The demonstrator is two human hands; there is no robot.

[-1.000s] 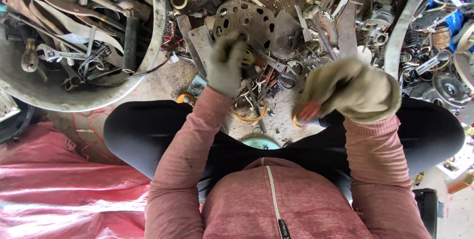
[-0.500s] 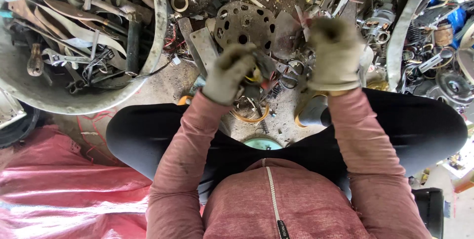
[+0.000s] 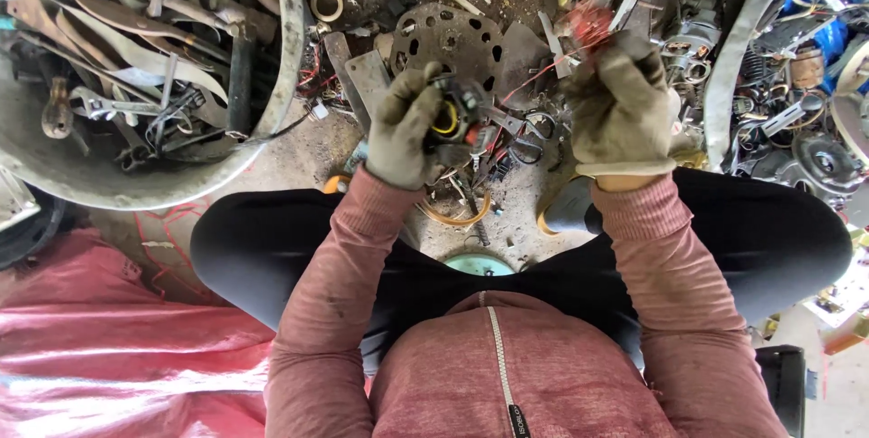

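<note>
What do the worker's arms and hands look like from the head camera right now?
Both hands wear worn, dirt-stained work gloves in a greyish-tan fabric: left hand, right hand. The right glove ends in a paler cuff. Both arms are covered by long sleeves of a faded pinkish-red, speckled knit top with ribbed cuffs and a front zip.

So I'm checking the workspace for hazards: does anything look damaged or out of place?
Yes. Scrap lies loose on the ground around the perforated disc rather than in the tub. The part in the left hand looks pulled apart, with a thin red wire running to the right hand.
</note>
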